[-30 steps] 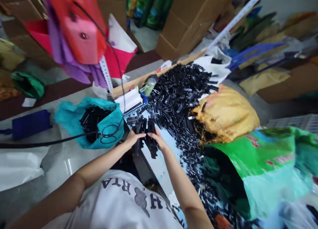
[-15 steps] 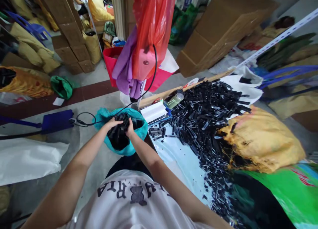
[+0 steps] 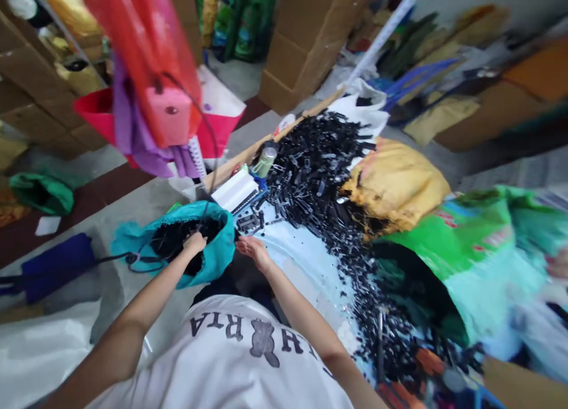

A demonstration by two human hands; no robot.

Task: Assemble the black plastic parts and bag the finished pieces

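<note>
My left hand (image 3: pixel 195 243) is inside the mouth of a teal sack (image 3: pixel 219 249) that holds a dark mass of black pieces (image 3: pixel 171 237). Its fingers look curled, and whatever they grip is hidden. Just right of the sack, my right hand (image 3: pixel 252 248) has its fingers stretched out near the table's edge, nothing visible in it. Beyond its fingertips lies a black plastic part (image 3: pixel 249 221) on the pale blue table surface (image 3: pixel 306 258). A large heap of small black plastic pieces (image 3: pixel 306 166) spreads across that surface.
A white box-like item (image 3: pixel 235 190) and a greenish bottle (image 3: pixel 265 162) stand along the wooden edge. Red and purple bags (image 3: pixel 146 71) hang at the upper left. A yellow sack (image 3: pixel 399 181) and a green sack (image 3: pixel 470 231) border the heap on the right.
The view has swung to the right. My right hand has left the sack and opened beside the table edge. My left hand stays within the sack's mouth.
</note>
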